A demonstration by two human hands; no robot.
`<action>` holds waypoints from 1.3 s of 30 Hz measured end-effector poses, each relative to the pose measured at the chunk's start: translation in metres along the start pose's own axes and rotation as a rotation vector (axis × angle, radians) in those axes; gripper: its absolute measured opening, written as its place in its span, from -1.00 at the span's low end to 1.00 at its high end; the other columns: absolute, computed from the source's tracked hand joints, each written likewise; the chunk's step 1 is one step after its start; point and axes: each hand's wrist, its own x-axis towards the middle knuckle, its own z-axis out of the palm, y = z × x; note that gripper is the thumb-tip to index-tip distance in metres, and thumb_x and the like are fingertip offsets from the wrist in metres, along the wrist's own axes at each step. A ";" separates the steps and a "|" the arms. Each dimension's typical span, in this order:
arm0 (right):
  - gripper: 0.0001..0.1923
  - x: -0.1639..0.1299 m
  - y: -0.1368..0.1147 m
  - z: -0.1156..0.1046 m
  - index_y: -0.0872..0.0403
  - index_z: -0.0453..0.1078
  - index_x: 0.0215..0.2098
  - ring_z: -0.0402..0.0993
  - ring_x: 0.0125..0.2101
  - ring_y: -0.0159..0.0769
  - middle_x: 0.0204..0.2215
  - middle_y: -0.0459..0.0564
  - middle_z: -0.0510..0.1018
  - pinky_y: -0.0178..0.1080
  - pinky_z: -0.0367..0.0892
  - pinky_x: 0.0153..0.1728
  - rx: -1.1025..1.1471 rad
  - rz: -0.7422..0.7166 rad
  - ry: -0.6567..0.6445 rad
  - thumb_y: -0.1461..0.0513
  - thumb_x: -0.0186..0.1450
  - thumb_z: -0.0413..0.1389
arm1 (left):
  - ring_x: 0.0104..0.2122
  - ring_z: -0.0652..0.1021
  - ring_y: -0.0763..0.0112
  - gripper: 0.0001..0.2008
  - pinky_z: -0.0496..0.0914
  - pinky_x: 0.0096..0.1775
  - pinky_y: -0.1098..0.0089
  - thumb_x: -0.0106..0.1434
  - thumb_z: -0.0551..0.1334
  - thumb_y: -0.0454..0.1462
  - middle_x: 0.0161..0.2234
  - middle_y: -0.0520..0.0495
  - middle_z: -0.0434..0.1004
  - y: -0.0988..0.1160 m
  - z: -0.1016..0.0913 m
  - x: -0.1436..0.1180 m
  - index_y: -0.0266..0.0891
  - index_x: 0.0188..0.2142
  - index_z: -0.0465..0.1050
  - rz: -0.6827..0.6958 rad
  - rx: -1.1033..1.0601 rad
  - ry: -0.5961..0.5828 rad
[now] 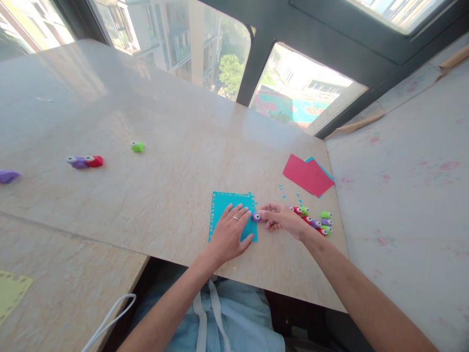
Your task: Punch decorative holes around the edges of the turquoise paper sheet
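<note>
A blue sheet of paper (223,199) lies on the counter, with small holes punched along its left, top and part of its right edge. My left hand (230,230) rests flat on it, fingers extended, a ring on one finger. At the sheet's right edge sits a small purple craft punch (256,217), its top marked with a dark shape on white. My right hand (280,217) grips this punch from the right, thumb and fingers closed on it. Part of the punch is hidden by the fingers.
Several red, green and purple punches (315,223) cluster right of my right hand. Red paper (308,175) lies over blue paper near the wall. Blue punched bits (284,196) are scattered nearby. More punches (94,161) stand far left. Yellow punched paper (12,296) and a white cable (110,320) are lower left.
</note>
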 end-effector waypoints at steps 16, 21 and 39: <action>-0.64 0.001 0.025 0.013 0.09 0.51 -0.14 0.33 -0.45 -0.40 -0.36 -0.04 0.51 -0.35 0.27 -0.45 -0.257 -0.340 0.076 0.06 0.17 0.23 | 0.28 0.26 0.16 -0.50 0.11 0.35 -0.02 0.31 0.14 -0.12 0.21 -0.14 0.34 0.001 0.000 0.000 -0.20 0.20 0.25 -0.006 0.012 -0.008; -0.64 0.003 0.029 0.010 0.07 0.52 -0.11 0.35 -0.43 -0.39 -0.34 -0.04 0.53 -0.35 0.28 -0.44 -0.274 -0.356 0.075 0.07 0.18 0.22 | 0.28 0.27 0.18 -0.50 0.11 0.35 -0.02 0.30 0.15 -0.13 0.20 -0.15 0.36 0.001 0.000 0.001 -0.18 0.20 0.26 -0.009 -0.003 -0.001; -0.53 0.003 0.006 0.008 0.12 0.33 -0.37 0.34 -0.58 -0.45 -0.54 -0.09 0.45 -0.38 0.25 -0.57 -0.094 -0.109 0.087 -0.06 0.04 0.32 | 0.28 0.28 0.18 -0.50 0.12 0.34 -0.03 0.31 0.15 -0.16 0.20 -0.15 0.36 0.001 0.000 0.002 -0.17 0.22 0.25 -0.014 0.015 -0.009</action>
